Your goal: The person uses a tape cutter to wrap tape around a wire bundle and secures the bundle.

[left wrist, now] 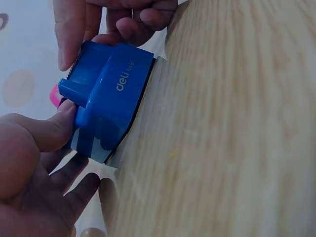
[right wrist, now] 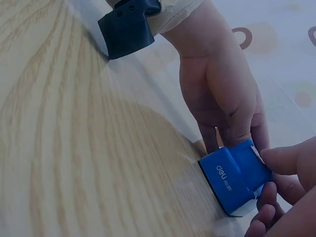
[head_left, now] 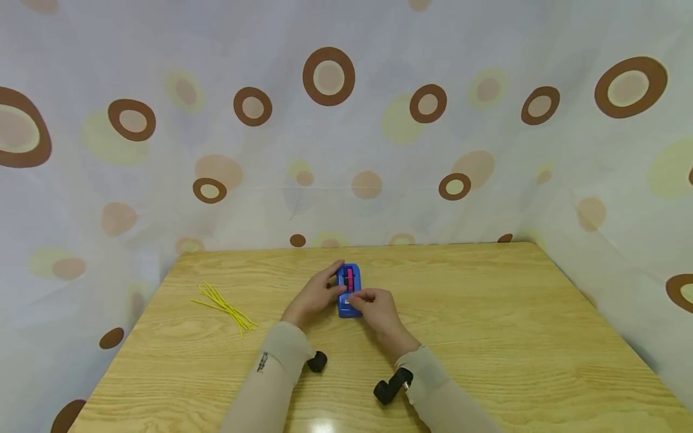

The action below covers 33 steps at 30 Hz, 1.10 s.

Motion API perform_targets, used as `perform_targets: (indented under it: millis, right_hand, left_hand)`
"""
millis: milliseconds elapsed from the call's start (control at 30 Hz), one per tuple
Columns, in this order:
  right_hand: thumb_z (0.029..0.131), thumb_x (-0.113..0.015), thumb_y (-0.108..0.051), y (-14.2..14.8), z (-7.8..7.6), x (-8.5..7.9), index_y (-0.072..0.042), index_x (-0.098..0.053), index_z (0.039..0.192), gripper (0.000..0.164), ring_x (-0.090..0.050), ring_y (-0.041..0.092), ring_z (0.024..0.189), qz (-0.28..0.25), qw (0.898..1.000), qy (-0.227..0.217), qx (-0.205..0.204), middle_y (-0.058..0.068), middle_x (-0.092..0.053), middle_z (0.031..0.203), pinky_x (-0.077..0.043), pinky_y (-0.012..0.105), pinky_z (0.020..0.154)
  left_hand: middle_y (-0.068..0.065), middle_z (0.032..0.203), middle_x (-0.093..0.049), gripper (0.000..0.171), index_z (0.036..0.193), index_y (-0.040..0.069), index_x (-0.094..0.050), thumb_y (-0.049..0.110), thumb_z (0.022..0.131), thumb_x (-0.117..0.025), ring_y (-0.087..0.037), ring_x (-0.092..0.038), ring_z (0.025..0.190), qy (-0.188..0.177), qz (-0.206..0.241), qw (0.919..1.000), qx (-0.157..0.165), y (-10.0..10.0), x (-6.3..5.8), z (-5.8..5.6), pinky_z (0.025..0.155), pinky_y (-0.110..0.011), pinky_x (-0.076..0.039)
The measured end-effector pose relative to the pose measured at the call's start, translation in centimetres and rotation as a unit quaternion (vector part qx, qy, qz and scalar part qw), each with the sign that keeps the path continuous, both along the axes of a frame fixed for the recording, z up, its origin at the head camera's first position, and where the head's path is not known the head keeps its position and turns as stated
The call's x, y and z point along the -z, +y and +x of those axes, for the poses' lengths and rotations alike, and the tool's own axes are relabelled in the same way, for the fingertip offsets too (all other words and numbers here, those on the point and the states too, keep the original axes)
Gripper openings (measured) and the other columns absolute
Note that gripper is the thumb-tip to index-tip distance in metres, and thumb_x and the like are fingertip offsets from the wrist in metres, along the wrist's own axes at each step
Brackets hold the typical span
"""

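Observation:
A blue tape dispenser [head_left: 349, 310] marked "deli" stands on the wooden table, a pink core showing in its top slot. My left hand [head_left: 314, 297] holds it from the left, its thumb [left wrist: 54, 129] against the side and other fingers reaching round the back. At the serrated cutter end is my right hand [head_left: 379, 310], with thumb and forefinger brought close together. One right fingertip [right wrist: 276, 160] comes right up to the teeth, while the hand's other fingers curl beside the dispenser. I cannot tell whether a tape end lies between the right fingertips.
To the left lies a loose bundle of several thin yellow sticks [head_left: 224, 307], some crossing others. A white curtain [head_left: 368, 144] with brown rings hangs behind the table [head_left: 487, 313]. Black wrist mounts [head_left: 394, 388] stick out from both sleeves.

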State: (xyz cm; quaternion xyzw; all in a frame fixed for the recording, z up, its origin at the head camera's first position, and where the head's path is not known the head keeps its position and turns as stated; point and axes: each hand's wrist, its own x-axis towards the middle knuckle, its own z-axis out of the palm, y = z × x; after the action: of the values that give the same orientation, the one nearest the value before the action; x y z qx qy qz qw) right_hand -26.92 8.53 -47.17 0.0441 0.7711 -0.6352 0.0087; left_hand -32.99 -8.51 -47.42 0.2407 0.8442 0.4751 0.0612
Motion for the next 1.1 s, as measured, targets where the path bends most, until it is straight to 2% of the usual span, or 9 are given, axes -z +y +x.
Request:
perform_targets:
  millis: [267,600,800,933,1100]
  right_hand:
    - [0.093,-0.069,-0.007,-0.15,-0.26,-0.42,0.004,-0.073,0.096,0.012,-0.054,0.018,0.089,-0.035,0.999,0.001,0.013,0.008,-0.065,0.096,-0.047,0.027,0.073]
    - [0.095,-0.067,-0.010,-0.03,-0.30,-0.62,0.004,-0.072,0.099,0.016,-0.056,0.019,0.093,-0.060,0.998,-0.030,0.013,0.010,-0.066,0.102,-0.049,0.031,0.081]
    - [0.095,-0.067,-0.013,0.01,-0.33,-0.60,0.006,-0.071,0.101,0.021,-0.056,0.019,0.096,-0.087,0.995,-0.041,0.013,0.012,-0.067,0.105,-0.049,0.033,0.086]
    - [0.094,-0.067,-0.013,-0.12,-0.13,-0.56,0.007,-0.071,0.099,0.021,-0.055,0.019,0.096,-0.075,0.996,-0.053,0.012,0.013,-0.067,0.103,-0.047,0.033,0.085]
    - [0.093,-0.068,-0.016,-0.29,0.24,-0.53,0.007,-0.071,0.097,0.023,-0.052,0.019,0.094,-0.058,0.997,-0.054,0.020,0.011,-0.066,0.103,-0.044,0.031,0.081]
  left_hand:
    - [-0.016,0.156,-0.033,0.062,0.155,0.006,-0.028,0.009,0.101,-0.057,-0.037,-0.038,0.137,0.005,-0.001,1.0000,-0.003,0.07,-0.27,-0.36,0.109,-0.048,-0.034]
    - [-0.017,0.155,-0.034,0.061,0.155,0.005,-0.030,0.008,0.100,-0.057,-0.037,-0.038,0.137,0.006,-0.010,0.9998,-0.016,0.26,-0.47,-0.07,0.109,-0.049,-0.033]
    - [-0.016,0.157,-0.029,0.061,0.155,0.002,-0.027,0.006,0.101,-0.055,-0.035,-0.032,0.141,0.010,-0.020,0.9997,0.005,-0.04,-0.23,-0.33,0.112,-0.047,-0.029]
    - [-0.016,0.157,-0.031,0.062,0.155,0.004,-0.028,0.006,0.100,-0.057,-0.036,-0.033,0.140,0.001,-0.019,0.9998,0.004,-0.31,-0.12,-0.25,0.112,-0.048,-0.030]
    - [-0.016,0.155,-0.033,0.062,0.154,0.006,-0.031,0.005,0.099,-0.059,-0.039,-0.039,0.136,-0.013,0.002,0.9998,-0.013,-0.25,-0.17,0.00,0.109,-0.048,-0.035]
